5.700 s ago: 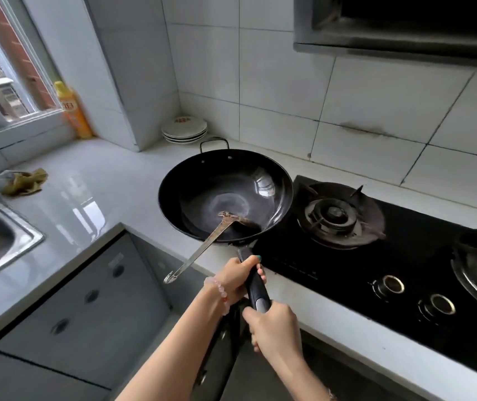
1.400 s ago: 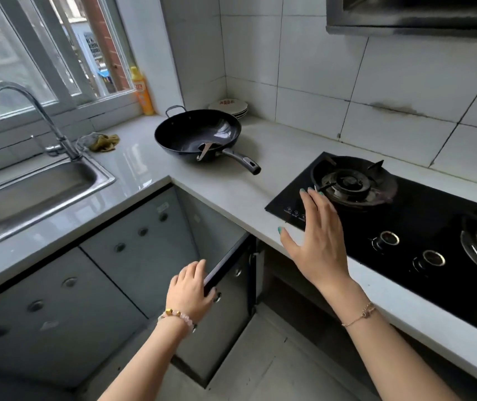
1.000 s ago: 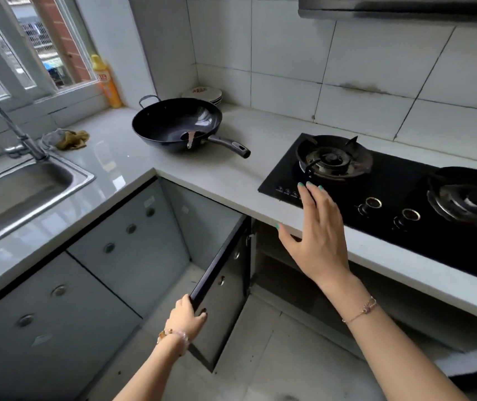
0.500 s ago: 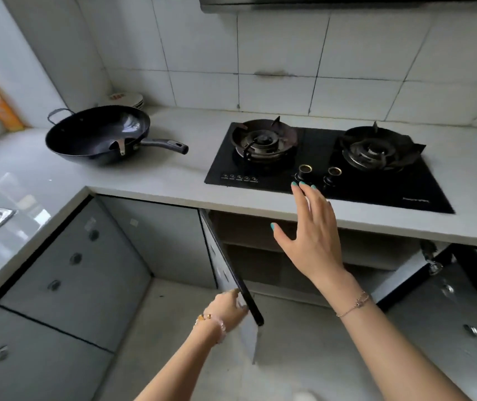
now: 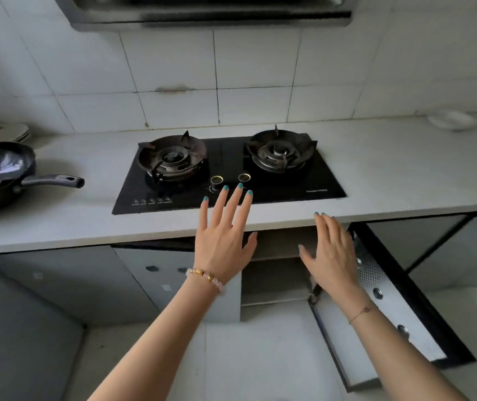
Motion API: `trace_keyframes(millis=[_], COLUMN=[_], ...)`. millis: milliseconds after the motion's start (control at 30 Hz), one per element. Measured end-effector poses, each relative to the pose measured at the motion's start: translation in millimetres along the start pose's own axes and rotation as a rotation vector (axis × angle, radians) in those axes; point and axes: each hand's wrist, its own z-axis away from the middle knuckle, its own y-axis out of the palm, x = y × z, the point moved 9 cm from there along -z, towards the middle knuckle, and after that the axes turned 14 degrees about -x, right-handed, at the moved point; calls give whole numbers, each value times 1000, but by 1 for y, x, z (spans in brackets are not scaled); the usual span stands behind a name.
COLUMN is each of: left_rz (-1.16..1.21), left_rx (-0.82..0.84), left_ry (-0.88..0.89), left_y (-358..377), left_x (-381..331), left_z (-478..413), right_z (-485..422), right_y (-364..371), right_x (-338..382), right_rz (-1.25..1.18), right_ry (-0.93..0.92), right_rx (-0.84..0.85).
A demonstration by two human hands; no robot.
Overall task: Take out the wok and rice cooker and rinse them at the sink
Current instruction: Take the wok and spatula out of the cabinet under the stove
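Left hand (image 5: 223, 241) has let go of the cabinet door's edge and is raised, fingers spread, holding nothing. The right hand (image 5: 332, 256) is likewise loose and empty, beside a swung-out door (image 5: 387, 311). White lettering on the stove (image 5: 225, 157) is too small to read. The wok (image 5: 0, 175) sits far left on the counter (image 5: 390, 175), before plates (image 5: 9, 131) with blurred red print.

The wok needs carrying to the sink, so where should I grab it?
Probably best by its long black handle, coming in from the right. It juts sideways off the wok and lies free above the counter, with nothing around it.
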Motion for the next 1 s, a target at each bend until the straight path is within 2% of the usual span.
trace_keyframes(millis=[233, 533, 633, 800, 1000], left_rz=[133, 231, 218, 173, 133], left_rx=[10, 81, 117, 159, 170], left_ry=[154, 309, 334, 325, 277], left_y=[31, 53, 58, 66, 73], left_x=[-99, -177, -182, -169, -144], left_z=[-31, -21, -12, 1, 11], right_z=[53, 152, 172, 170, 166], right_y=[28, 42, 45, 40, 50], right_x=[-152, -251, -267, -266, -209], right_rz=[221, 278, 218, 69, -7], right_ry=[306, 605, 703, 848, 746], right_rx=[255, 540, 601, 501, 537])
